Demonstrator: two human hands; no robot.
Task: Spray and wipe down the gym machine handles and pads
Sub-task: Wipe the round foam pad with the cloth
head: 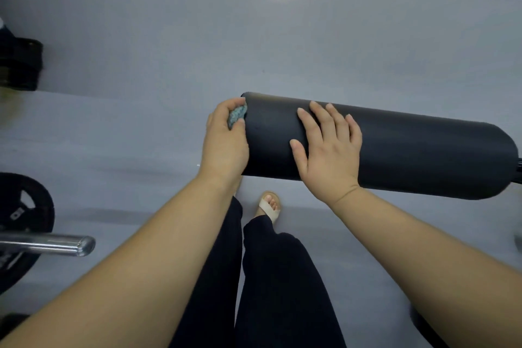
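A black cylindrical roller pad (418, 150) of a gym machine lies across the middle of the view, running from centre to the right edge. My left hand (226, 138) grips a small blue-green cloth (236, 118) and presses it against the pad's left end. My right hand (327, 144) rests flat on top of the pad with its fingers straight and spread, just right of the left hand. No spray bottle is in view.
A chrome barbell end (56, 246) with a black weight plate (19, 223) sticks in from the lower left. Dark equipment (19, 65) stands at the far left. Below the pad are my legs in dark trousers and a sandalled foot (269, 206) on the grey floor (169, 37).
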